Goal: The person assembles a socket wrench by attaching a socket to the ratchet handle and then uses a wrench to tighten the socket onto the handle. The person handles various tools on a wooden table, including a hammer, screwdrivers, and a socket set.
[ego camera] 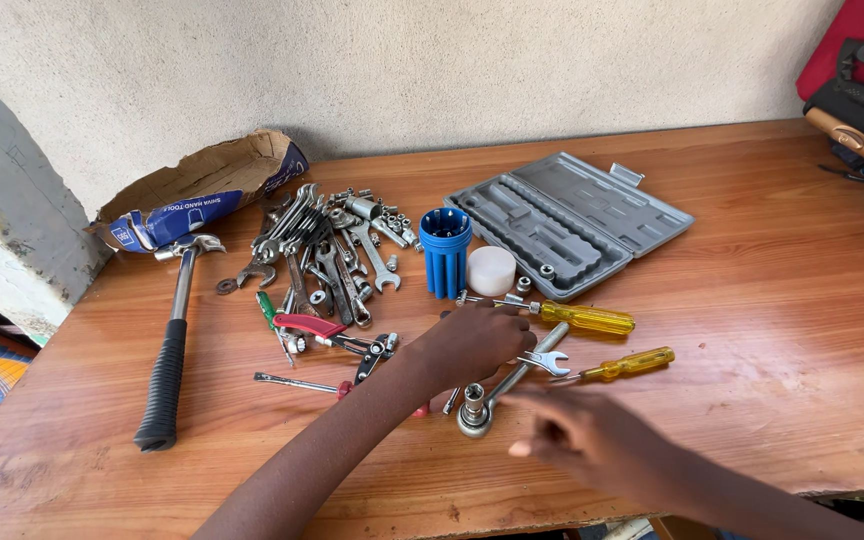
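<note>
My left hand (472, 342) rests palm down on the wooden table (752, 300), fingers curled over small tools beside a ratchet handle (497, 392) with a socket on its head. Whether it grips anything is hidden. My right hand (587, 432) hovers blurred near the table's front edge, just right of the ratchet, fingers loosely apart and empty. Two yellow-handled screwdrivers (592, 319) (627, 364) and a small spanner (546, 363) lie right of my left hand.
An open grey tool case (602, 215) sits behind, with a blue bit holder (445, 252) and white cap (492, 270). A pile of spanners (317, 250), red-handled pliers (317, 327), a hammer (172, 340) and a torn cardboard box (202, 190) lie left. Bags (862, 90) sit far right.
</note>
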